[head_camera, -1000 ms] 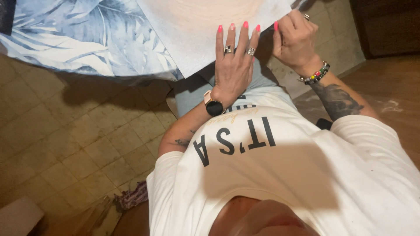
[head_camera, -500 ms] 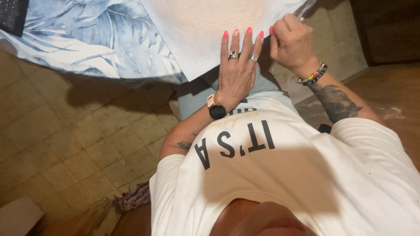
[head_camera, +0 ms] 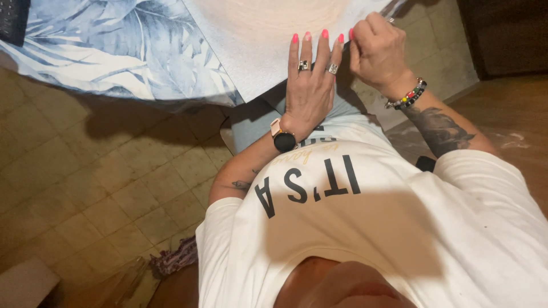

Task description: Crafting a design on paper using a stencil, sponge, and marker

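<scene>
Pale sheet (head_camera: pixel 268 40) over leaf-print tablecloth (head_camera: pixel 114 51), tiled floor (head_camera: pixel 85 188) below; left fingers (head_camera: pixel 308 48) spread flat, right fingers (head_camera: pixel 365 34) curled, contents unclear.

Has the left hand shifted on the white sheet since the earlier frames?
No. The left hand lies flat, fingers spread, on the same lower edge of the white sheet, beside the right hand. The small drift in frame looks like head-camera motion.

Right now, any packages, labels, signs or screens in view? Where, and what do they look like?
Smartwatch screen: on the left hand's wrist, round, black, dark, pale strap.
Shirt print: across the white shirt's chest, large dark block letters, fainter gold script above.
No packages or signs visible.
</scene>
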